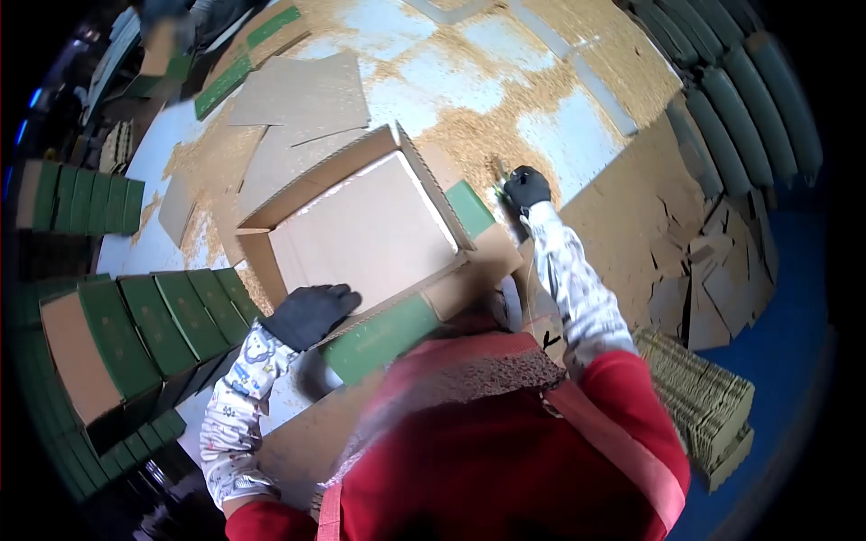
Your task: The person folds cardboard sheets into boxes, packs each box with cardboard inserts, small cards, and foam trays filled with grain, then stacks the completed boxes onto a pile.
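Observation:
An open cardboard box (365, 225), brown inside with green on its outer flaps, sits tilted in front of me on the table. My left hand (316, 316), in a black glove, grips the near left wall with its fingers over the rim. Beyond the box's right side, my right hand (527, 187), also in a black glove, is closed by the wood shavings. A small, thin thing shows at its fingers, too small to name. A green and brown flap (383, 338) hangs out toward my body.
Wood shavings (469, 126) cover much of the white table. Flat cardboard sheets (307, 95) lie behind the box. Green boxes (158, 325) stand in rows at left. Grey-green padded rolls (735, 117), cardboard scraps (722, 279) and stacked corrugated pieces (699, 397) are at right. Another person (212, 18) is at far left.

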The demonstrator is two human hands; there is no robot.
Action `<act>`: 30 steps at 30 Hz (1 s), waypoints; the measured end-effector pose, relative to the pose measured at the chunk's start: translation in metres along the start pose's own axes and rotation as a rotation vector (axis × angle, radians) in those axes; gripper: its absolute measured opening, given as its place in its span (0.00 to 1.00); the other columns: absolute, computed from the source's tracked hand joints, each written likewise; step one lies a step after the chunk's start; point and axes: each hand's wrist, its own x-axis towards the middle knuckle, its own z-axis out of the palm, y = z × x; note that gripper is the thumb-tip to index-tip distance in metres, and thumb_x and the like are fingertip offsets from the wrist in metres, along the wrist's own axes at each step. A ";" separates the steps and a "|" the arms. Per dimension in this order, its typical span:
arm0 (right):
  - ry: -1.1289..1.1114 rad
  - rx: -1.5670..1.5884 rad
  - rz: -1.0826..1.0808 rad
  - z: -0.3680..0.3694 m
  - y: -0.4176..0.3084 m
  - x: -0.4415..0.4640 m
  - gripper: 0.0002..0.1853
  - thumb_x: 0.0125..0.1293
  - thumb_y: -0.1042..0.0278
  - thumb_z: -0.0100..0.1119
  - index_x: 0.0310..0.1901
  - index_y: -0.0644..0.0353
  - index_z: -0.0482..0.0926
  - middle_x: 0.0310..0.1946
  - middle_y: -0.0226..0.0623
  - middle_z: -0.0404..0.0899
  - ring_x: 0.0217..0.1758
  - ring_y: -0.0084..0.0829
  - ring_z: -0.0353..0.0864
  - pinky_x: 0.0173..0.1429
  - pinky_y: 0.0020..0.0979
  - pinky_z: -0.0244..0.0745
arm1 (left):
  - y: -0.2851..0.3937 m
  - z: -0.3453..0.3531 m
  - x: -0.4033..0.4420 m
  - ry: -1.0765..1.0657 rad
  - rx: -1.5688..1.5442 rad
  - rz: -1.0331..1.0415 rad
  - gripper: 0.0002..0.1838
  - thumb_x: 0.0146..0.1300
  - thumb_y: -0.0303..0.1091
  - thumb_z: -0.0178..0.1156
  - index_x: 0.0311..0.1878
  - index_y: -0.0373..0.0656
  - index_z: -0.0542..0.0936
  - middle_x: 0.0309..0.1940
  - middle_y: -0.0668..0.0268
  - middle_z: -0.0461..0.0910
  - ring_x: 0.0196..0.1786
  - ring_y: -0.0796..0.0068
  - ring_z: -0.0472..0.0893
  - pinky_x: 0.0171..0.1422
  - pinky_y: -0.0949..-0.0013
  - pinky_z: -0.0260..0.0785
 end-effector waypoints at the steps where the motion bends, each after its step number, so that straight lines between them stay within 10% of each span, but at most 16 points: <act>1: 0.073 0.235 -0.075 -0.014 -0.038 -0.009 0.07 0.48 0.69 0.57 0.30 0.58 0.78 0.17 0.35 0.75 0.24 0.30 0.77 0.31 0.29 0.71 | 0.002 0.000 0.007 -0.044 -0.017 -0.031 0.14 0.60 0.35 0.46 0.47 0.42 0.68 0.37 0.56 0.72 0.42 0.54 0.76 0.41 0.58 0.71; 4: -0.041 0.546 -0.824 -0.070 -0.172 -0.068 0.08 0.47 0.78 0.53 0.31 0.59 0.73 0.27 0.42 0.73 0.29 0.40 0.77 0.33 0.35 0.71 | -0.008 0.015 0.013 0.054 -0.159 0.023 0.14 0.59 0.34 0.49 0.48 0.42 0.69 0.39 0.53 0.71 0.41 0.53 0.76 0.45 0.56 0.70; 8: -0.567 -0.642 -1.242 -0.019 -0.198 -0.097 0.09 0.47 0.71 0.56 0.33 0.55 0.78 0.34 0.39 0.79 0.36 0.37 0.80 0.37 0.37 0.73 | -0.020 0.006 -0.012 0.070 -0.123 0.018 0.15 0.56 0.35 0.53 0.48 0.50 0.74 0.41 0.58 0.74 0.46 0.56 0.75 0.51 0.58 0.67; 10: -0.639 -0.794 -1.204 -0.033 -0.212 -0.095 0.08 0.49 0.72 0.54 0.33 0.55 0.78 0.33 0.35 0.79 0.36 0.36 0.80 0.42 0.37 0.72 | -0.024 -0.016 -0.046 0.307 0.161 0.059 0.25 0.48 0.47 0.62 0.52 0.58 0.73 0.46 0.64 0.74 0.55 0.60 0.71 0.63 0.44 0.48; 12: -0.485 0.065 -1.424 -0.072 -0.201 -0.076 0.13 0.51 0.74 0.54 0.40 0.55 0.78 0.47 0.35 0.76 0.51 0.38 0.74 0.56 0.38 0.66 | -0.028 -0.037 -0.077 0.257 0.085 -0.084 0.36 0.39 0.56 0.66 0.57 0.67 0.69 0.56 0.72 0.70 0.62 0.59 0.64 0.63 0.35 0.41; 16: -0.773 -0.064 -1.373 -0.099 -0.184 -0.031 0.42 0.39 0.67 0.70 0.61 0.52 0.64 0.63 0.43 0.60 0.66 0.42 0.58 0.64 0.45 0.56 | -0.057 -0.005 -0.066 0.468 -0.064 0.053 0.40 0.34 0.66 0.61 0.56 0.64 0.72 0.55 0.70 0.71 0.60 0.59 0.66 0.64 0.39 0.44; 23: -0.566 -0.094 -1.487 0.024 -0.184 -0.062 0.38 0.45 0.47 0.64 0.58 0.55 0.66 0.59 0.44 0.64 0.64 0.42 0.61 0.65 0.49 0.51 | -0.057 -0.003 -0.051 0.595 0.098 0.013 0.39 0.28 0.62 0.67 0.48 0.54 0.76 0.52 0.68 0.72 0.61 0.62 0.64 0.64 0.40 0.41; 28: -0.317 0.034 -1.356 0.039 -0.183 -0.053 0.35 0.41 0.54 0.69 0.53 0.55 0.71 0.57 0.45 0.65 0.59 0.46 0.64 0.62 0.46 0.58 | -0.036 0.020 -0.006 0.694 -0.038 -0.015 0.27 0.41 0.54 0.65 0.45 0.52 0.77 0.55 0.66 0.69 0.66 0.62 0.57 0.69 0.41 0.35; 30: -0.300 -0.002 -1.261 0.037 -0.185 -0.055 0.37 0.37 0.58 0.72 0.54 0.56 0.69 0.55 0.43 0.66 0.59 0.44 0.65 0.61 0.42 0.62 | -0.030 0.044 0.025 0.677 -0.039 -0.191 0.43 0.40 0.57 0.65 0.61 0.52 0.64 0.64 0.60 0.57 0.69 0.59 0.51 0.70 0.43 0.32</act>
